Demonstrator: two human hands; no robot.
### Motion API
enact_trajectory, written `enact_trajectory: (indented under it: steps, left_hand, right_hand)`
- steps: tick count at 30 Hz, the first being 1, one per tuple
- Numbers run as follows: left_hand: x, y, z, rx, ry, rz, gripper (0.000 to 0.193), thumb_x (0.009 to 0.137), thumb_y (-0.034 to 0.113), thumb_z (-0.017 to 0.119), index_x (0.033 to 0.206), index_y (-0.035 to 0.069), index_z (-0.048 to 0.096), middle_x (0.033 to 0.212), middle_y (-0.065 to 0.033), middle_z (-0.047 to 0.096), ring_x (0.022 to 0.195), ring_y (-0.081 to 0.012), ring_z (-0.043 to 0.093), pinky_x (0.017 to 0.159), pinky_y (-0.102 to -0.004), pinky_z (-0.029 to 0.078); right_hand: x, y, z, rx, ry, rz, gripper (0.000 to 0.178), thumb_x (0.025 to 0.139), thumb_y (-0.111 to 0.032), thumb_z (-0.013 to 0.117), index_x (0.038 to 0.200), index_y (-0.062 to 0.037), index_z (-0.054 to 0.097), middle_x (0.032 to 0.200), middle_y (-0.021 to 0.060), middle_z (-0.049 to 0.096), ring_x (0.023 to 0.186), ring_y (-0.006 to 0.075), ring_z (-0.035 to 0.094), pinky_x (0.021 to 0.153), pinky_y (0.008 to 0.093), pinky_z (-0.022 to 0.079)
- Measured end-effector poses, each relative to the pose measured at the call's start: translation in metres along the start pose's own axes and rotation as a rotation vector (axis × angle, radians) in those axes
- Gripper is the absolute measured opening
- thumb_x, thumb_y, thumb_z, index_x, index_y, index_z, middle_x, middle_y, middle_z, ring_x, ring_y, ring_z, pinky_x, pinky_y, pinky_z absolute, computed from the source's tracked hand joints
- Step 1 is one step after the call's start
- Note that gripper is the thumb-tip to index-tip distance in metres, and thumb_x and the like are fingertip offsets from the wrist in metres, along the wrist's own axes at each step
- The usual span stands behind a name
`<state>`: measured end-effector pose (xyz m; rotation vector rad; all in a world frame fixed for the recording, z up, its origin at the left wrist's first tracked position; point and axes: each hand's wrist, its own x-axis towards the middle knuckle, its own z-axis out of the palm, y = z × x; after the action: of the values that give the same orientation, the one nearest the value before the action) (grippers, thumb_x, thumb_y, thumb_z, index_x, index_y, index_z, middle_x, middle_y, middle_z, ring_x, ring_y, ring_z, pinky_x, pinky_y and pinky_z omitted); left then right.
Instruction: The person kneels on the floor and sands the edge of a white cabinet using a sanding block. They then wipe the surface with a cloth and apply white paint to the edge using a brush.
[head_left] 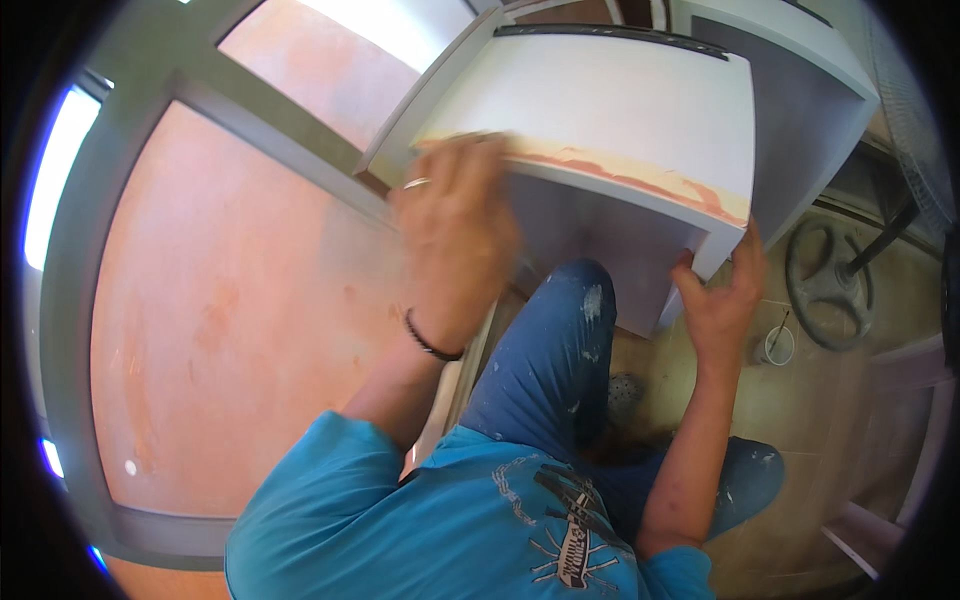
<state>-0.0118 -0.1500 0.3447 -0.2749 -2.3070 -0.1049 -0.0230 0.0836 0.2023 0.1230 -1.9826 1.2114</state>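
A white box-shaped cabinet piece stands tilted in front of me, its hollow side toward my legs. Along its near edge runs a strip of cream and reddish-brown filler. At the left end of that strip my left hand, with a ring on one finger, presses down with its fingers together. Motion blurs the fingertips, and whatever lies under them is hidden. My right hand grips the cabinet's near right corner, thumb on the inner side and fingers on the outer side.
On the left is a large grey-framed panel with a pinkish face. A second white cabinet stands behind at the right. A small white cup with a stick in it is on the floor, beside a dark wheel-shaped base.
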Motion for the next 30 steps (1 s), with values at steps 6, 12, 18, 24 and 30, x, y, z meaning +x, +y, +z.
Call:
enact_trajectory:
  steps: [6, 12, 18, 24, 30]
  left_hand:
    - [-0.017, -0.005, 0.009, -0.017, 0.052, 0.17, 0.037, 0.09, -0.003, 0.065, 0.123, 0.01, 0.073, 0.122, -0.0098, 0.073, 0.115, -0.0317, 0.067, 0.093, -0.0411, 0.046]
    - [-0.017, 0.052, 0.006, -0.099, -0.004, 0.187, 0.041, 0.088, -0.004, 0.062, 0.125, 0.01, 0.072, 0.126, -0.0105, 0.072, 0.125, -0.0324, 0.065, 0.097, -0.0416, 0.046]
    - [-0.001, -0.021, -0.001, 0.017, -0.047, 0.034, 0.049, 0.084, -0.004, 0.06, 0.13, 0.01, 0.07, 0.127, -0.0114, 0.071, 0.129, -0.0312, 0.064, 0.099, -0.0427, 0.048]
    - [-0.021, 0.038, 0.029, -0.078, 0.14, 0.137, 0.039, 0.083, -0.002, 0.062, 0.119, 0.008, 0.072, 0.119, -0.0112, 0.073, 0.112, -0.034, 0.068, 0.087, -0.0475, 0.048]
    - [-0.04, -0.018, -0.038, -0.103, 0.244, 0.258, 0.04, 0.087, -0.003, 0.065, 0.124, 0.008, 0.074, 0.121, -0.0107, 0.074, 0.121, -0.0307, 0.069, 0.093, -0.0453, 0.05]
  right_hand:
    - [-0.01, 0.007, -0.002, 0.089, -0.016, 0.056, 0.079, 0.069, 0.001, 0.074, 0.147, -0.0023, 0.061, 0.149, 0.0175, 0.063, 0.134, 0.0385, 0.061, 0.111, 0.0463, 0.047]
    - [-0.014, 0.013, 0.003, 0.103, -0.014, 0.089, 0.078, 0.07, 0.001, 0.072, 0.147, -0.0031, 0.062, 0.149, 0.0173, 0.063, 0.135, 0.0386, 0.061, 0.112, 0.0457, 0.047]
    - [-0.001, -0.004, 0.011, 0.138, -0.01, 0.112, 0.078, 0.071, 0.0, 0.072, 0.149, -0.0039, 0.061, 0.154, 0.017, 0.059, 0.139, 0.0385, 0.057, 0.114, 0.0463, 0.045]
    - [-0.012, 0.006, 0.004, 0.148, -0.056, 0.162, 0.069, 0.075, -0.001, 0.074, 0.143, -0.0015, 0.062, 0.143, 0.0197, 0.063, 0.135, 0.0387, 0.058, 0.113, 0.0452, 0.045]
    - [-0.007, 0.004, -0.001, 0.054, -0.079, 0.052, 0.07, 0.078, -0.003, 0.075, 0.147, -0.0027, 0.059, 0.146, 0.0202, 0.062, 0.138, 0.0391, 0.057, 0.116, 0.0479, 0.041]
